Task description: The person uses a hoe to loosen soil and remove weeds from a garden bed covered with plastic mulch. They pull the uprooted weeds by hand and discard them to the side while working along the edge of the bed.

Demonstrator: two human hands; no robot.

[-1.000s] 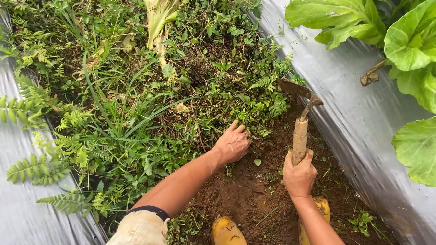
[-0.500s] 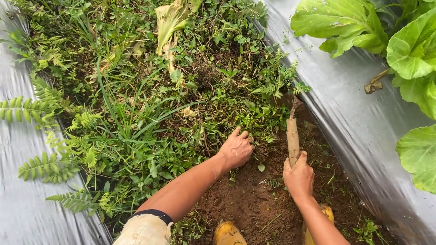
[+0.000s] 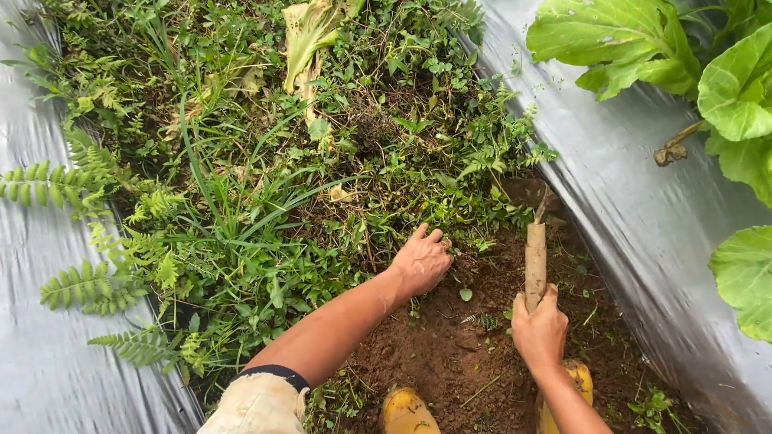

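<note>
Weeding a furrow between silver mulch sheets, hoe in hand.

L hand [image 3: 421, 261], grip pinching low weeds [image 3: 455, 207] at the edge of bare soil [image 3: 444, 353]; R hand [image 3: 540, 332] wrapped tight round wooden hoe handle [image 3: 535, 258], blade buried by the sheeting [image 3: 629, 224]. Best practice: grab stems low, cut under roots, keep blade off plastic. Yellow boots [image 3: 408, 420] below.

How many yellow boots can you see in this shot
2. One yellow boot at the bottom edge, below the left hand; the other boot beside it, mostly hidden behind the right hand and forearm.
</note>
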